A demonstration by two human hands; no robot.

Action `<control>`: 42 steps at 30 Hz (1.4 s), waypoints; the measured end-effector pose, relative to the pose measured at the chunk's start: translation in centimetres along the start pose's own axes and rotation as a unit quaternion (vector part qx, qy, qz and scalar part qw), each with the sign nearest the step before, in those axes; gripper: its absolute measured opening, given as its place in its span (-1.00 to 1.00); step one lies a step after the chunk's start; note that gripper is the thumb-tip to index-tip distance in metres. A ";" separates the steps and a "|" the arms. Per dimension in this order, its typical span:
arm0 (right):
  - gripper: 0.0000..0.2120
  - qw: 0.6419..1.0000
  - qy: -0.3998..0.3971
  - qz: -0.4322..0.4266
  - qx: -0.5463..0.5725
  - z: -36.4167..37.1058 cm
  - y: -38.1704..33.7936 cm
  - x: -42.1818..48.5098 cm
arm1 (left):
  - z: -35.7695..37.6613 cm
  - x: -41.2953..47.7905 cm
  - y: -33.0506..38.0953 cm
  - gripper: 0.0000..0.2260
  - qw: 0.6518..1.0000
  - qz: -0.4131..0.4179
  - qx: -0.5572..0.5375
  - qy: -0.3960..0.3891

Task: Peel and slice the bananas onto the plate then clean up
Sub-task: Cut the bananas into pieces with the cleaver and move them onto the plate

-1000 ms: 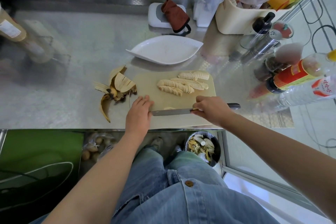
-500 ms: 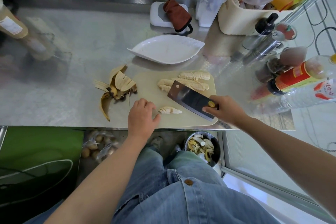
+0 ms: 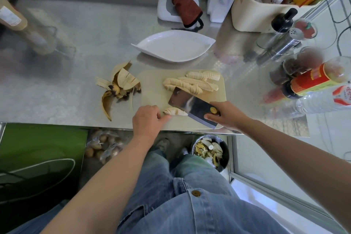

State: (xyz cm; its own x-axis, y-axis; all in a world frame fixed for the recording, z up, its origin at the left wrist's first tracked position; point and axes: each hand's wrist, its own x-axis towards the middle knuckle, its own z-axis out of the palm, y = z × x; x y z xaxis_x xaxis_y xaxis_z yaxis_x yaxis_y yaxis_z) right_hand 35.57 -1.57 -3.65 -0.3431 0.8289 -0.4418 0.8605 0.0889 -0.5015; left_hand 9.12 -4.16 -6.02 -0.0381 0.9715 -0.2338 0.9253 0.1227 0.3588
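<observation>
The only writing in sight is on the bottles to the right of the cutting board: a lying bottle wears a red and yellow label whose print is too blurred to read, and the clear bottle beside it carries a red and white label with characters that cannot be made out. Far left of the board a brown bottle has a white label, also illegible. The cleaver bears a small gold emblem near its handle. The right hand grips that handle firmly, holding the dark blade tilted over the board's near right part. The left hand sits at the board's near edge, fingers curled under and holding nothing, its thumb stretched toward the end of a short banana piece; whether it touches cannot be told. The sliced bananas lie fanned along the board's far right side. The white plate stands just beyond the board, and the peels lie against its left edge.
</observation>
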 end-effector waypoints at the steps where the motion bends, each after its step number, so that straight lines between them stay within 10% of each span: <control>1: -0.80 1.000 -0.011 -0.002 0.015 0.0 0.0 0.2 | 0.0 0.1 0.1 -0.65 1.000 -0.003 0.001 0.000; 21: -0.73 0.984 -0.091 0.002 0.153 0.8 -1.3 1.0 | 0.2 0.2 -0.9 -0.67 0.999 0.006 -0.042 0.021; 29: -0.74 0.907 -0.165 0.055 0.384 0.9 -1.9 0.3 | -0.7 0.2 -0.6 -0.79 0.991 0.049 -0.098 0.082; 42: -0.80 0.854 0.013 0.117 0.506 -4.2 -7.9 6.4 | -4.4 5.0 0.7 -0.61 0.978 0.113 0.028 0.176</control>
State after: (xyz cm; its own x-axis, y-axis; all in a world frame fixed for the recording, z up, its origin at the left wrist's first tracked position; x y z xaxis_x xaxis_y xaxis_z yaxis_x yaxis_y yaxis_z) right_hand 28.18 5.34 0.60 -0.1867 0.7722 -0.6073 0.1329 -0.5927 -0.7944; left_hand 7.94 1.64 -2.94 0.0519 0.9834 0.1740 0.9437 -0.1053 0.3136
